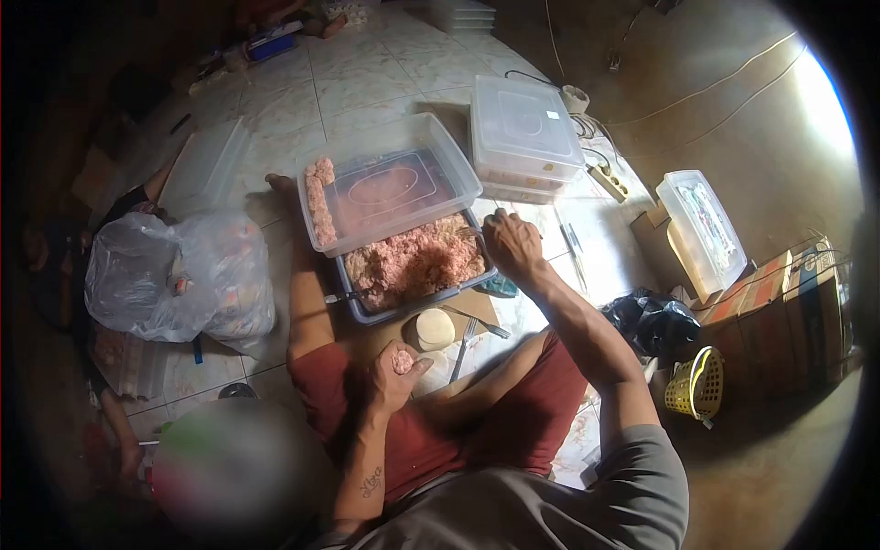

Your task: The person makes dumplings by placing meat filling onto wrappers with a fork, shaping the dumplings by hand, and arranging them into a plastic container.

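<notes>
You can reach the meat [412,257] from the near side; the clear box [449,151] blocks its far side.

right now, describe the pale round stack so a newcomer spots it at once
Find the tray heaped with pink mince. Between its near edge and the person's left hand sits the pale round stack. Its round shape and cream colour set it apart from the long metal utensils beside it.
</notes>
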`<state>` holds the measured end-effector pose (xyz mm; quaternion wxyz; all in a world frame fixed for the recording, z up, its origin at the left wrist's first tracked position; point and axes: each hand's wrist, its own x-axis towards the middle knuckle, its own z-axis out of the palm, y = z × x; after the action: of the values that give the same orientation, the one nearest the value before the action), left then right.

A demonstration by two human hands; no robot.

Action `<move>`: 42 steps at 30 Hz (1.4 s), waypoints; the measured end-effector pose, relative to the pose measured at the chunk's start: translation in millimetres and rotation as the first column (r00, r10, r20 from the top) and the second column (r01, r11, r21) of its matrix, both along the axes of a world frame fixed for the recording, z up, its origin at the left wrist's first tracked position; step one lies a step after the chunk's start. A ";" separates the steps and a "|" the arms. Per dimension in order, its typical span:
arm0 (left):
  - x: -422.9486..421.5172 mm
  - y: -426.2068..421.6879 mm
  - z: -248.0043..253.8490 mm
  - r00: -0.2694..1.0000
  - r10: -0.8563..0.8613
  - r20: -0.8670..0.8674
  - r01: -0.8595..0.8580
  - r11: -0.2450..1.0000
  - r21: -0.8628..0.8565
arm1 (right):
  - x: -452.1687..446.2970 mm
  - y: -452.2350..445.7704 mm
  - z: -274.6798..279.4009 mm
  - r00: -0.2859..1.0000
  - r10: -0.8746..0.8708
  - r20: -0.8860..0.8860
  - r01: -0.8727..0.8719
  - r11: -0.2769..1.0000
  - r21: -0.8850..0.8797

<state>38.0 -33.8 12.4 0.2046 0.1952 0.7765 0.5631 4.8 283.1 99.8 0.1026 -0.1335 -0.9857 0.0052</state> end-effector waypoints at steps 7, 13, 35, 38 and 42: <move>-7.3 2.6 18.6 0.997 -0.080 0.022 0.080 0.996 -0.041 | 25.4 15.4 1.1 0.994 0.095 0.051 -0.083 0.976 -0.201; -28.8 16.8 16.2 0.985 -0.089 -0.149 0.115 0.978 0.176 | 70.3 -2.9 51.8 0.997 0.010 -0.072 -0.038 0.916 -0.400; -43.8 9.9 54.4 0.986 0.029 -0.166 -0.027 1.000 0.013 | 110.2 -119.4 67.6 0.904 0.401 -0.147 -0.403 0.685 -0.607; -44.0 -5.0 51.2 0.989 -0.142 0.035 0.122 0.932 0.341 | 115.6 -123.9 90.4 0.950 0.296 -0.098 -0.293 0.739 -0.606; -53.6 3.2 59.1 0.973 -0.206 -0.102 0.200 0.977 -0.072 | 118.0 -124.3 81.2 0.956 0.292 -0.020 -0.260 0.816 -0.517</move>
<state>-15.6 -30.6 71.5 0.2243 0.2977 0.7792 0.5039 122.8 158.9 181.0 0.0317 -0.0120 -0.9597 0.2789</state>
